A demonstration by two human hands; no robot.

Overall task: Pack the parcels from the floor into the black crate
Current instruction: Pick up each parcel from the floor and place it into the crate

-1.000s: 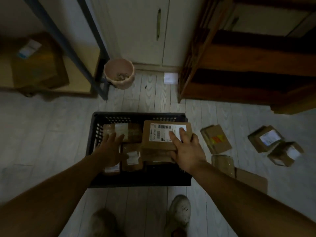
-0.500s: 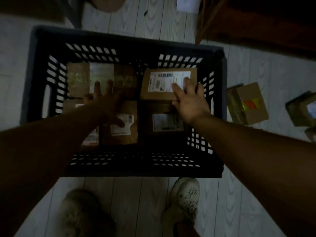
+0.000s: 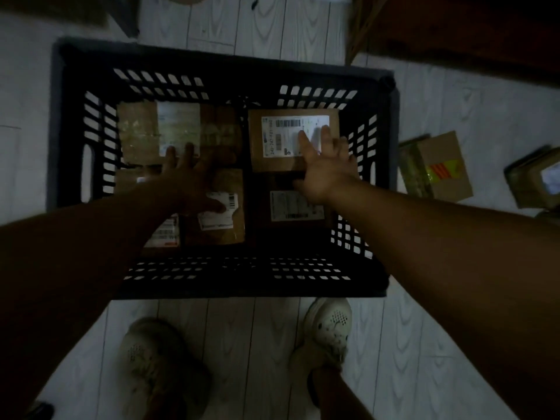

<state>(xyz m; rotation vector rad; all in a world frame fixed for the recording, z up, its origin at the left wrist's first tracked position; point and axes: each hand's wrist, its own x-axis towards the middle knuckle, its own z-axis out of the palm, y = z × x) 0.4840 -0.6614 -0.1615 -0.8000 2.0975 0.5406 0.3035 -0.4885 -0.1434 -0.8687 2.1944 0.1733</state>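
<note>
- Evidently the labelled parcel (image 3: pixel 281 137) has been set down. A second ago the right hand (image 3: pixel 327 168) gripped its near edge at rim height. Now it lies flat in the black crate (image 3: pixel 224 66), in the corner just beyond that hand.
- The right hand has loosened. Its fingers are straight and spread, resting on the parcel's white label and curled round nothing.
- The left hand (image 3: pixel 188 180) has kept its place. It is flat and open on the packed layer, with its thumb on the label of the thumb-side parcel (image 3: pixel 224 228).
- The view has closed in on the crate, so the person has probably bent lower to seat the load.
- For the task, this placement looks finished, and the right hand is free to reach for the next parcel on the floor (image 3: pixel 454 101).
- Five parcels can be counted in the crate:
  - the labelled parcel;
  - the wrist-side parcel (image 3: pixel 295 206), just nearer than the right wrist;
  - the thumb-side parcel;
  - the forearm parcel (image 3: pixel 165 234), partly hidden by the left forearm;
  - the far parcel (image 3: pixel 142 131), beyond the left fingertips.
  - The dim light may hide more.
- Two parcels still lie plainly on the floor, out past the right forearm: the taped parcel (image 3: pixel 442 168) and the edge parcel (image 3: pixel 539 180). A scrap below the edge parcel may be a third.
- There is one crate, and two hands.
</note>
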